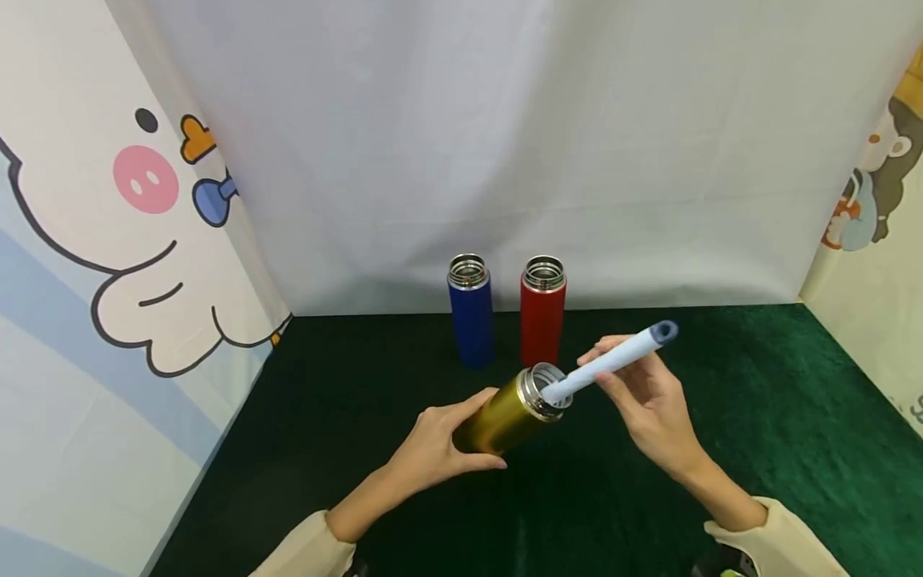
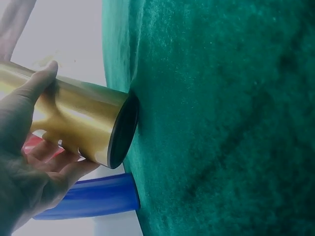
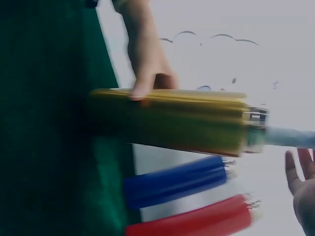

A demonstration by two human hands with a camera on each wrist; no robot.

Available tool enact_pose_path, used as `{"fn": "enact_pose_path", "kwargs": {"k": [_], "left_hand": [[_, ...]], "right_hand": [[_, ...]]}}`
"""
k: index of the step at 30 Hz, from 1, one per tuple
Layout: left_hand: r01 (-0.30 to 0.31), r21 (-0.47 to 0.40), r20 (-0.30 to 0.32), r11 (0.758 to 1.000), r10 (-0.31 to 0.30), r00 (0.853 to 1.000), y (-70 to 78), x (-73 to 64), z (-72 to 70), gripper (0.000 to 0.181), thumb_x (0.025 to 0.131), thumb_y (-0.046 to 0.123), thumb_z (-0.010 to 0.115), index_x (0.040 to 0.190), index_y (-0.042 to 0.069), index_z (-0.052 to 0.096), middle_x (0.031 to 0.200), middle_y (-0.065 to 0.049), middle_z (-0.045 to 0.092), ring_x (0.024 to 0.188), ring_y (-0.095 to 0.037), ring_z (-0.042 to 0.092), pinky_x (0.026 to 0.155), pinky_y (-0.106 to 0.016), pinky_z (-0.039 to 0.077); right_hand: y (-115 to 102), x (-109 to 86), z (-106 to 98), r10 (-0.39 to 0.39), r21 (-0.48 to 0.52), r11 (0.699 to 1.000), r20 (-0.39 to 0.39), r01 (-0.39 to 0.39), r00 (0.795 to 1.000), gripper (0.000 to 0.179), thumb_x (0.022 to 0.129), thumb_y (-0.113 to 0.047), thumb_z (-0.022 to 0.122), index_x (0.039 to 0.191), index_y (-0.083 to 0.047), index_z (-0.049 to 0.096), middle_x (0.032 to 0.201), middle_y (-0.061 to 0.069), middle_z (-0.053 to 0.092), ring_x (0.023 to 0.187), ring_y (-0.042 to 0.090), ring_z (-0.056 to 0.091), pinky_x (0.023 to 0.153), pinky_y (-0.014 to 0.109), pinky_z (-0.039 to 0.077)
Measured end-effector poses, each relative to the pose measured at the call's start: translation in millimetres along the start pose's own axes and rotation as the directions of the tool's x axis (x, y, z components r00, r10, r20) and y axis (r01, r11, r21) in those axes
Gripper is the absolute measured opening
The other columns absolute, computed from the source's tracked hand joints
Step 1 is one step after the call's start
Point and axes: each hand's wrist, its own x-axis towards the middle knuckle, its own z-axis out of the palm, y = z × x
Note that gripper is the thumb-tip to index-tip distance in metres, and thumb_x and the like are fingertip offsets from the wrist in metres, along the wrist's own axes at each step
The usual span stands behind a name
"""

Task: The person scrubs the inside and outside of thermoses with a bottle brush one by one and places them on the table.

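Note:
In the head view a gold insulated bottle (image 1: 497, 417), lidless, leans with its steel mouth up and to the right. My left hand (image 1: 433, 445) grips it around the lower body. The left wrist view shows the bottle's dark base (image 2: 124, 130) close over the green cloth. A light-blue bottle brush (image 1: 613, 359) with a dark-blue hollow end slants out of the mouth. My right hand (image 1: 659, 409) pinches its handle between thumb and fingers. The brush's lower end is hidden inside the bottle.
Behind the gold bottle stand a blue bottle (image 1: 472, 320) and a red bottle (image 1: 542, 320), both upright and uncapped. Green cloth (image 1: 779, 385) covers the table. A pale curtain (image 1: 649, 160) closes off the back, with cartoon-printed panels (image 1: 72, 336) at the sides.

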Motion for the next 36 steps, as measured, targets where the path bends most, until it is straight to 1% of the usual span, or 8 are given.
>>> {"fn": "enact_pose_path", "kwargs": {"k": [5,7,14,19,23,31,34,36], "left_hand": [[0.0,0.019,-0.002,1.0,0.0,1.0,0.2,3.0,0.9,0.084,0.079,0.037,0.089,0.151,0.028,0.048,0.135,-0.002,0.068,0.109,-0.015,0.07,0.094,-0.035,0.059],[0.002,0.02,0.002,1.0,-0.002,1.0,1.2,4.1,0.7,0.084,0.079,0.037,0.089,0.151,0.028,0.048,0.136,-0.002,0.068,0.11,-0.015,0.07,0.094,-0.036,0.059],[-0.023,0.035,0.005,0.999,0.022,1.0,3.5,6.6,2.8,0.084,0.079,0.037,0.089,0.151,0.029,0.048,0.136,-0.002,0.068,0.109,-0.016,0.07,0.093,-0.036,0.059],[-0.037,0.043,0.007,0.998,0.037,0.999,4.1,10.8,2.5,0.084,0.078,0.036,0.09,0.151,0.028,0.048,0.133,-0.003,0.07,0.107,-0.015,0.07,0.092,-0.035,0.06],[-0.035,0.053,0.017,0.998,0.034,0.999,4.9,8.7,3.2,0.084,0.078,0.038,0.089,0.152,0.029,0.048,0.131,-0.002,0.071,0.104,-0.014,0.069,0.089,-0.032,0.059],[0.011,0.031,0.01,0.999,-0.011,1.0,5.1,1.4,1.9,0.084,0.077,0.036,0.09,0.151,0.029,0.05,0.128,-0.003,0.072,0.102,-0.013,0.07,0.088,-0.032,0.059],[0.009,0.014,0.007,1.0,-0.01,1.0,3.5,2.3,2.3,0.083,0.078,0.037,0.089,0.151,0.028,0.05,0.13,-0.004,0.071,0.104,-0.014,0.07,0.089,-0.033,0.059],[0.013,0.005,-0.009,1.0,-0.013,1.0,1.9,2.5,2.4,0.083,0.078,0.036,0.089,0.151,0.026,0.05,0.131,-0.005,0.071,0.106,-0.015,0.071,0.09,-0.034,0.06]], "right_hand": [[-16.1,15.8,-19.5,-0.039,0.116,0.992,-0.039,0.043,0.999,0.031,0.099,0.019,0.043,0.13,0.012,0.045,0.117,0.011,0.07,0.107,0.022,0.075,0.089,0.031,0.061],[-22.0,20.4,-26.0,-0.045,0.131,0.99,-0.043,0.051,0.998,0.031,0.099,0.019,0.044,0.13,0.013,0.046,0.115,0.013,0.071,0.105,0.023,0.076,0.085,0.032,0.062],[-36.8,26.6,-42.5,-0.06,0.246,0.965,-0.122,0.088,0.991,0.031,0.1,0.018,0.042,0.13,0.015,0.047,0.111,0.02,0.072,0.102,0.03,0.076,0.082,0.036,0.062],[-40.3,26.5,-51.1,-0.051,0.299,0.948,-0.201,0.111,0.978,0.033,0.1,0.018,0.041,0.133,0.017,0.045,0.111,0.021,0.072,0.099,0.033,0.076,0.082,0.038,0.062],[-41.1,23.8,-54.8,-0.047,0.325,0.936,-0.268,0.137,0.962,0.033,0.101,0.017,0.041,0.133,0.017,0.045,0.109,0.023,0.072,0.097,0.033,0.077,0.08,0.038,0.063],[-37.3,23.5,-58.8,-0.003,0.327,0.936,-0.363,0.13,0.932,0.031,0.102,0.015,0.041,0.132,0.016,0.048,0.104,0.022,0.073,0.09,0.031,0.078,0.074,0.036,0.063],[-41.7,25.9,-70.4,0.016,0.353,0.923,-0.433,0.153,0.901,0.028,0.103,0.01,0.043,0.13,0.014,0.048,0.102,0.023,0.07,0.088,0.033,0.077,0.071,0.038,0.063],[-47.2,27.6,-82.5,0.01,0.29,0.945,-0.496,0.154,0.869,0.026,0.104,0.004,0.046,0.129,0.011,0.05,0.101,0.022,0.069,0.086,0.03,0.077,0.069,0.036,0.063]]}}
